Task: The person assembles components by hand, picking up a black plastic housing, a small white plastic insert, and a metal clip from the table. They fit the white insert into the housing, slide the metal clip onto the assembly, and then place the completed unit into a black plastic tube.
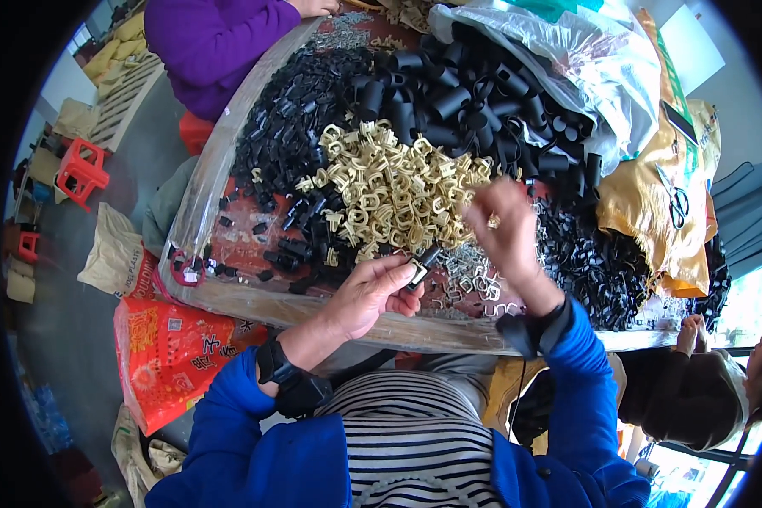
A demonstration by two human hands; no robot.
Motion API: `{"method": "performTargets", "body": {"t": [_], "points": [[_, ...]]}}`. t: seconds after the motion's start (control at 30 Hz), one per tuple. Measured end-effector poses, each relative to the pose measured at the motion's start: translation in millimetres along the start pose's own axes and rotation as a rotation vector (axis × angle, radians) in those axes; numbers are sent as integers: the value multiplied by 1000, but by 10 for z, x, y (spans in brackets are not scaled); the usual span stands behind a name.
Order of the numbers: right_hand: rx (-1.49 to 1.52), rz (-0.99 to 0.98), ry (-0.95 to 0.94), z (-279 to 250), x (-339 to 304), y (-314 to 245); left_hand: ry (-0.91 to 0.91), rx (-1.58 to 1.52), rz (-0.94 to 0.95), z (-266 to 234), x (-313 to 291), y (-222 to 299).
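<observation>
My left hand [366, 298] is closed, its thumb and fingers pinching a small black plastic part [427, 262] with a cream-coloured piece set in it, near the table's front edge. My right hand [506, 227] is raised over the right side of a heap of cream-coloured plastic loops [398, 186]. Motion smears its fingers, so I cannot make out whether anything is between them. Just below the right hand lie several U-shaped metal pieces [474, 278]. Loose black parts [295, 247] lie to the left of the cream heap.
Black cylindrical pieces [449, 102] pile up at the back under a clear plastic bag [567, 59]. Small black clips [580, 262] cover the right side. Scissors [678, 206] rest on a yellow sack [643, 203]. A purple sleeve [229, 51] is at far left; another person [690, 385] sits at right.
</observation>
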State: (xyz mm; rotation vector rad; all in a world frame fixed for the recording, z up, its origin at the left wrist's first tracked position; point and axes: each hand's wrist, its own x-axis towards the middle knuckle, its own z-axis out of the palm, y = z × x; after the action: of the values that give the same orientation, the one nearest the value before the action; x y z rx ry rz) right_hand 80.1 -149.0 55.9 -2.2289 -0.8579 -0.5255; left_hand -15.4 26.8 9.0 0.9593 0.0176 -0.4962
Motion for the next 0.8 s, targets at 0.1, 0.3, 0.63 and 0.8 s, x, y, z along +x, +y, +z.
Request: {"method": "performTargets", "body": {"t": [0.1, 0.3, 0.63, 0.8], "points": [[-208, 137, 98, 96, 543, 483, -33, 60, 56, -26, 36, -3], [-443, 323, -80, 375, 803, 843, 46, 65, 72, -55, -27, 26], [-82, 219, 95, 62, 232, 1216, 113, -7, 74, -30, -89, 35], [477, 568, 151, -283, -107, 563, 122, -62, 90, -31, -82, 103]]}}
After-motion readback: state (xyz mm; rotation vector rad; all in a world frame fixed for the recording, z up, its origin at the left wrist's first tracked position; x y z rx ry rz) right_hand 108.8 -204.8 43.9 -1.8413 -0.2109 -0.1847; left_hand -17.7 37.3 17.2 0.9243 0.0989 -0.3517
